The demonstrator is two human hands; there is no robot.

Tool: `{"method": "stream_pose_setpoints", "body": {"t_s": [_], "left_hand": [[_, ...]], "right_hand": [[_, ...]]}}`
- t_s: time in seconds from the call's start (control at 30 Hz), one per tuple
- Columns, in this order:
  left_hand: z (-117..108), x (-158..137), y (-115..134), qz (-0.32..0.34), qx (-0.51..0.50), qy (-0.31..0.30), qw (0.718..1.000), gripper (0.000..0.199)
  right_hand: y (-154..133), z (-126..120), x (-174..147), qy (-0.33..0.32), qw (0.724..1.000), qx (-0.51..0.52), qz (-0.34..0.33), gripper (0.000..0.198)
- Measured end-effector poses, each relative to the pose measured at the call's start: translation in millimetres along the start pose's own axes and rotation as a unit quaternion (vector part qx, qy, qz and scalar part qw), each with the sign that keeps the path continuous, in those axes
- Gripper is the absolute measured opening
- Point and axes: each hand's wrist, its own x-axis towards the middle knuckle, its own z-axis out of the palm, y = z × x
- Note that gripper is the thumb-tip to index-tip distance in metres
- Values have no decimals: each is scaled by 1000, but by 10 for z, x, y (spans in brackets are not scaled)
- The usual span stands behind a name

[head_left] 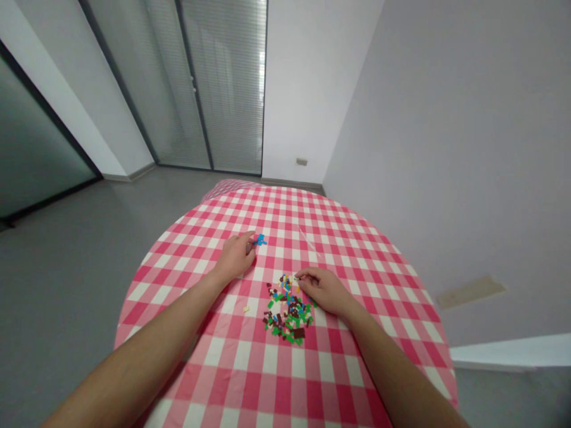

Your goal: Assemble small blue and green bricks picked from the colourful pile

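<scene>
My left hand (237, 254) is at the middle of the table with its fingers curled. Its fingertips meet a small cluster of blue building bricks (261, 239), which sticks out to their right. My right hand (323, 289) rests at the upper right edge of a loose pile of tiny building bricks (291, 315) in green, brown, blue, yellow and cream. Thumb and fingers are pinched together there; whatever lies between them is too small to make out. A lone cream brick (246, 309) lies left of the pile, below my left hand.
The round table (348, 238) wears a red and white checked cloth, with a crease running beyond the pile. Behind its far left edge another checked surface (229, 186) shows. Glass partitions with blinds (227, 89) stand at the back, and a plain wall (468, 148) rises at the right.
</scene>
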Motion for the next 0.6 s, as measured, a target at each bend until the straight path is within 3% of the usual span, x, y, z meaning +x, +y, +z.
{"method": "stream_pose_setpoints", "body": {"t_s": [0.27, 0.43, 0.5, 0.6], "left_hand": [[7, 0, -10, 35, 1, -20, 999, 57], [-61, -40, 100, 38, 3, -22, 999, 31], [-105, -91, 210, 76, -13, -48, 996, 18], [-171, -193, 413, 161, -34, -117, 979, 14]], "right_hand": [[12, 5, 9, 3, 1000, -3, -2, 25], [1, -2, 6, 3, 1000, 6, -2, 24], [-11, -5, 3, 6, 1000, 7, -1, 24], [-30, -5, 3, 5, 1000, 2, 0, 24]]}}
